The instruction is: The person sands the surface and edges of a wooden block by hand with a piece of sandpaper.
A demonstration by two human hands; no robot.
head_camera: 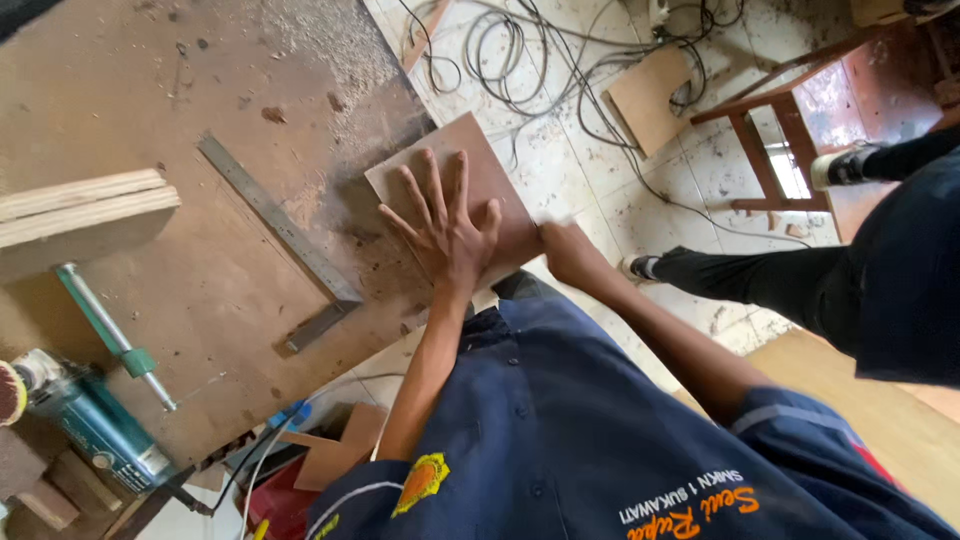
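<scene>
With the left hand [445, 225] spread flat, pinning the small board [455, 195] beneath its palm at the bench [180, 250] edge, the right hand [570, 255] grips the overhanging corner, which could tip if pressure eases.

Left hand [443, 222] pressed flat, fingers spread; right hand [568, 252] curled closed, both arms extended forward

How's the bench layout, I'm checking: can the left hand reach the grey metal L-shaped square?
Probably yes: only bare benchtop lies between the left hand, flat on the brown board, and the square.
</scene>
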